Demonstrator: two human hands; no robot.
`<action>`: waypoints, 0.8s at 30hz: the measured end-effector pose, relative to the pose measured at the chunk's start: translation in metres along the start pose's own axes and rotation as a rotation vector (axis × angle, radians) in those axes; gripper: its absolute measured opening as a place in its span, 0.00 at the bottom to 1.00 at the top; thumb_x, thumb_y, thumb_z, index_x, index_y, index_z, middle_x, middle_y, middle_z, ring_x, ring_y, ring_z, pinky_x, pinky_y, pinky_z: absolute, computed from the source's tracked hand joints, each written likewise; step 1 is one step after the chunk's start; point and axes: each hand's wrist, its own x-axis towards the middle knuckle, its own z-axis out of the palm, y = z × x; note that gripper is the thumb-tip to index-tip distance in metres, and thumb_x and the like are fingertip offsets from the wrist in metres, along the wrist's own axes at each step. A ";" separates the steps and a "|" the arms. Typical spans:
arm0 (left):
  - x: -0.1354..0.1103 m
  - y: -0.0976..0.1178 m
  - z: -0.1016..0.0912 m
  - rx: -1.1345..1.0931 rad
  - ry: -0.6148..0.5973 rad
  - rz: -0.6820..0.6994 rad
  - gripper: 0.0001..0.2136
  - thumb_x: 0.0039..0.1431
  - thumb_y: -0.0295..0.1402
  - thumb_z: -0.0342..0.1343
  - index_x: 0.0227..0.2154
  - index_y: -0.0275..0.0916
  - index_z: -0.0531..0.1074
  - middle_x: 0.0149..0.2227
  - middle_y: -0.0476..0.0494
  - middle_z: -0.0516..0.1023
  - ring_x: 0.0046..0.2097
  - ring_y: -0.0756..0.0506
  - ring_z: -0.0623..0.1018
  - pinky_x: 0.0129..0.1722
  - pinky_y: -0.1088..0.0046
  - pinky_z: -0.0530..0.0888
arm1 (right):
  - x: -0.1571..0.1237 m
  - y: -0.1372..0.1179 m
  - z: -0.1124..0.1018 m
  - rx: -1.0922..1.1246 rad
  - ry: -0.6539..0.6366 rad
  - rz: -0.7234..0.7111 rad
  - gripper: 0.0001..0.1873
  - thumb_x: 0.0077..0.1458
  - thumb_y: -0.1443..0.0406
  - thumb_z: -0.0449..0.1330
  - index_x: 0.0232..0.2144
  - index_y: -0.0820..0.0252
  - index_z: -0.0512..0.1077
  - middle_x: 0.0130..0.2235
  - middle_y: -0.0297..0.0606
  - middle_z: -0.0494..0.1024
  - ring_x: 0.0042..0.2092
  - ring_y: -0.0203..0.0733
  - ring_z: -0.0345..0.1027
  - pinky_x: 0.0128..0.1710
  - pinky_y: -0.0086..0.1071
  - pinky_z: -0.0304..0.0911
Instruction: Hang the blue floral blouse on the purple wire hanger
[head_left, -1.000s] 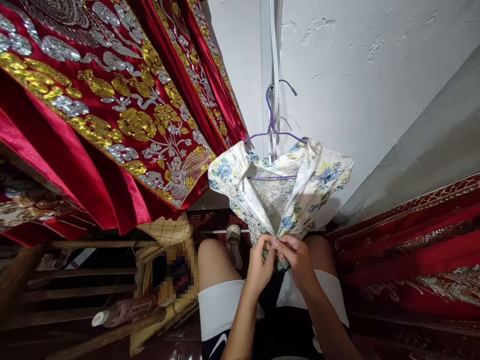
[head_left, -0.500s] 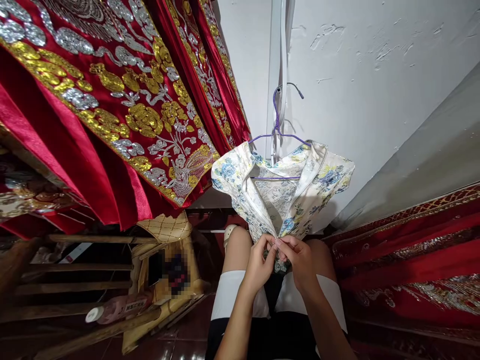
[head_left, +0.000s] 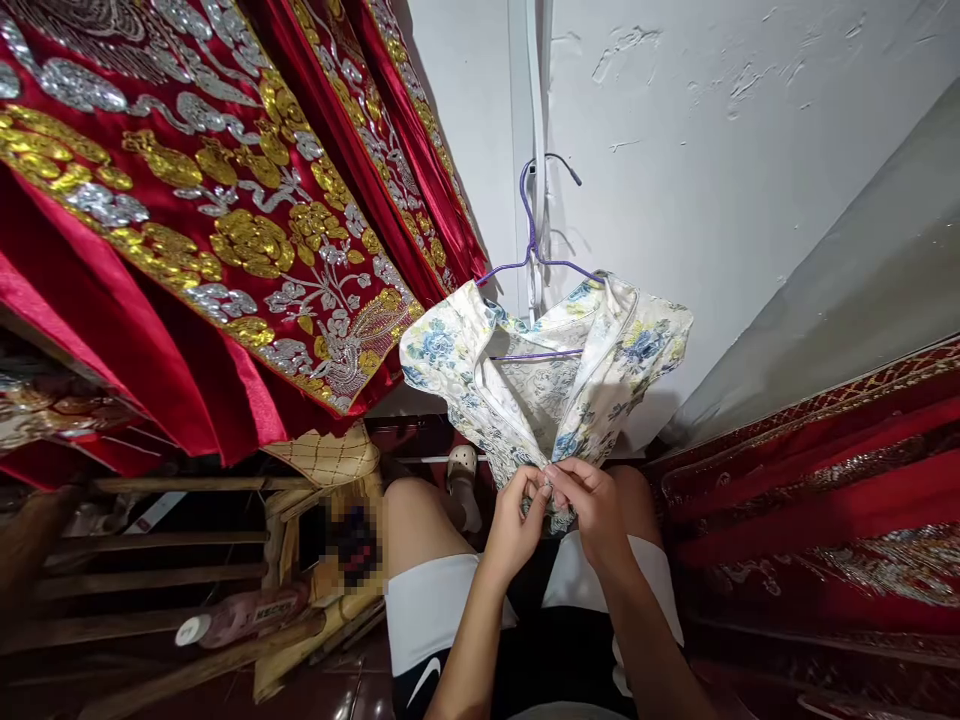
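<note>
A white dress with blue and yellow flowers [head_left: 592,395] hangs on a purple wire hanger [head_left: 532,250] in front of me. Its front is open in a V from the collar down. At the lower end of that V, my left hand [head_left: 521,510] pinches one front edge of the cloth. My right hand [head_left: 589,500] pinches the opposite edge, and the fingertips of both hands meet there. Whatever small fastening lies between the fingertips is hidden. The lower part of the garment hangs between my knees.
Red cloth with gold and silver sequins [head_left: 255,240] hangs at the left; more red embroidered cloth [head_left: 825,500] is at the right. A wooden seat [head_left: 352,610] with a pink bottle [head_left: 247,615] stands lower left. Behind the hanger is a white wall [head_left: 675,180].
The view has shifted, so the hanger and garment sit slightly further left. My left knee has swung outward, showing a shoe. Both hands keep their pinch at the same spot on the cloth.
</note>
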 end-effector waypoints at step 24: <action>-0.006 -0.026 0.004 0.040 0.052 0.020 0.11 0.71 0.42 0.50 0.38 0.40 0.69 0.34 0.47 0.69 0.36 0.46 0.69 0.39 0.71 0.68 | 0.017 -0.009 0.004 -0.165 0.080 -0.223 0.13 0.49 0.54 0.68 0.28 0.54 0.73 0.17 0.25 0.59 0.21 0.35 0.53 0.25 0.33 0.52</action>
